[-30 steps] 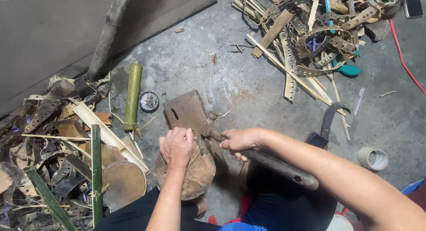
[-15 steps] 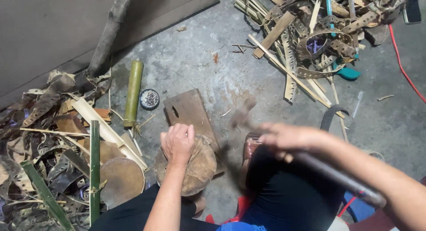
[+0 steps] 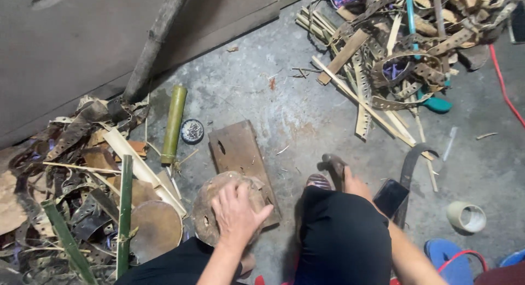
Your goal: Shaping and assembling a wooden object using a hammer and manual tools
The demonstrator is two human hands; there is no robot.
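Brown, rough and rounded, the coconut shell piece (image 3: 221, 211) sits under the left hand (image 3: 238, 216), fingers spread wide and palm pressed flat over it, right on the near end of the rusty rectangular metal plate (image 3: 235, 148) that lies on the concrete floor (image 3: 306, 115). Right hand (image 3: 353, 184) is mostly hidden behind the black-trousered knee (image 3: 342, 236), closed around the dark handle of a tool (image 3: 334, 167), though I can't tell how tight. Shell looks whole and uncut, so I'd say the shaping is barely started. Left of it, a flat round wooden disc (image 3: 156, 227) and a green bamboo tube (image 3: 174, 123). Far corner has a heap of perforated strips and bamboo slats (image 3: 394, 60).
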